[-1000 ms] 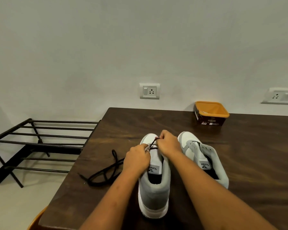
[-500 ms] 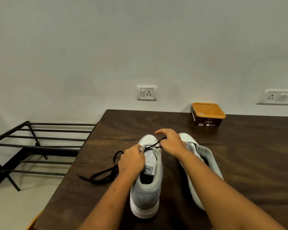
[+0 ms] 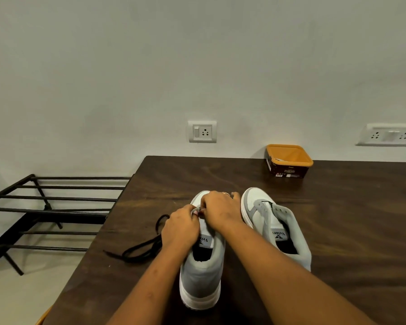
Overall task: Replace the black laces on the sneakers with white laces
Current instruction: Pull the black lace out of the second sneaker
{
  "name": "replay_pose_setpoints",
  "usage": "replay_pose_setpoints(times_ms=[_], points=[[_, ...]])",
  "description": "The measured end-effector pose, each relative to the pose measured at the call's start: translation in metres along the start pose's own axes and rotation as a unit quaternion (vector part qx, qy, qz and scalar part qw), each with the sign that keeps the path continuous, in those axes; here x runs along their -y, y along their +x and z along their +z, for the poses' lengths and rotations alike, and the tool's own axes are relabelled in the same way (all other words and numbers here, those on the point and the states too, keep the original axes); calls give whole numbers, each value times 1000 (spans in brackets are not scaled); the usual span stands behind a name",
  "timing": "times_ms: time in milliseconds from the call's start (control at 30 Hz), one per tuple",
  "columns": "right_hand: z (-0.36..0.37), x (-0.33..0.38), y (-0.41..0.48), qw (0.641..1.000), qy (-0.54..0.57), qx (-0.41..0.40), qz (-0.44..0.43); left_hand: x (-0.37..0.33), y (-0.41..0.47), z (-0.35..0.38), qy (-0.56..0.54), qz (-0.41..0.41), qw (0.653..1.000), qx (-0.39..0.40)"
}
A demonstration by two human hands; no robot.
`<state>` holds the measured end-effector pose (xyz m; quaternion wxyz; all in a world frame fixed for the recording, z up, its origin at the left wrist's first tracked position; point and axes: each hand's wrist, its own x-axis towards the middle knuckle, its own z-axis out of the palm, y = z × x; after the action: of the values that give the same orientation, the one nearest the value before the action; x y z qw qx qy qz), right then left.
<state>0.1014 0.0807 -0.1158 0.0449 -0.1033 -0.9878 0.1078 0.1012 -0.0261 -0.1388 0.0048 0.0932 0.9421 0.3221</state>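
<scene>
Left hand [image 3: 181,227] and right hand [image 3: 220,212] meet with fingers curled, gripping the lacing area of the grey sneaker [image 3: 201,275] beneath them; a loose black lace [image 3: 141,248] lies just left, the second sneaker [image 3: 275,221] just right.

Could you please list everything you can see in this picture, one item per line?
sneakers: 2, grey-white, on table; left sneaker under the hands, right sneaker beside it
lace: 1, black, loose on table left of sneakers
tub: 1, orange rim, table's far edge
table: 1, dark brown
rack: 1, black, left of table
sockets: 2, white, on wall; second at right
left hand: grips left sneaker's upper
right hand: curled over its eyelets; what it holds is hidden
</scene>
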Motion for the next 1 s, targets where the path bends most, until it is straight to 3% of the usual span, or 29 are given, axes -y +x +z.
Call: replay_pose_setpoints(times_ms=[133,200,233,333,367,400,433,467,533,567,600,633,700,800,900,1000], points=[[2,-3,2,988,140,-18,69,-2,-1,0,6,-4,1000,-13],[3,-7,8,945,287,-64,145,-2,-1,-1,10,-9,1000,-19],[2,-9,12,897,390,-95,184,-2,-1,-2,11,-10,1000,-21],[-14,-16,20,667,680,-165,256,-2,-1,-3,12,-17,1000,-22],[-19,-23,20,609,728,-174,263,-2,-1,-3,13,-20,999,-22],[-25,-29,18,578,752,-175,266,-2,-1,-3,12,-22,999,-22],[-28,-37,17,577,757,-168,258,-2,0,-3,13,-23,999,-23],[-31,-42,14,627,728,-154,232,-3,0,-3,14,-24,999,-22],[-29,-47,11,825,540,-110,124,-4,0,-2,18,-24,999,-19],[-25,-47,10,906,412,-84,52,-4,0,-2,18,-24,999,-18],[-21,-43,10,952,303,-39,-10,-4,0,-2,19,-24,999,-19],[-19,-37,9,976,213,11,-50,-4,0,-2,20,-22,999,-20],[-15,-24,5,992,72,64,-79,-4,0,-2,21,-20,999,-21],[-13,-13,2,998,14,24,-61,-3,0,-1,19,-15,1000,-20],[-9,-13,4,997,58,7,-48,-2,1,-1,12,-11,1000,-23],[-5,-19,11,982,187,-12,-3,-1,1,-2,9,-11,1000,-25]])
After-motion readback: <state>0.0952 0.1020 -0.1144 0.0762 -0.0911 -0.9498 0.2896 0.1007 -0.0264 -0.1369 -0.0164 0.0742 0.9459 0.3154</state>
